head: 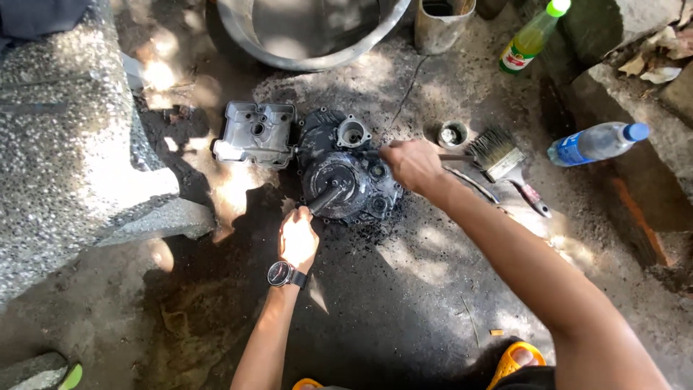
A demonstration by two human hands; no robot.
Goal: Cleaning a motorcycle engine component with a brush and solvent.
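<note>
A dark, greasy engine casing [345,177] lies on the dirty concrete ground, with a short shaft [324,199] sticking out toward me. My left hand [297,238], with a wristwatch on the wrist, is closed around the end of that shaft. My right hand [410,163] rests at the casing's right edge, closed on a thin tool [453,157] whose tip I cannot make out. A lighter grey metal cover [255,133] lies against the casing's left side.
A worn paintbrush [499,155] and a small round cup [452,134] lie right of the casing. A blue-capped bottle [596,143] and a green-capped bottle [530,37] sit farther right. A large metal basin [303,32] is behind, a stone bench [65,137] left.
</note>
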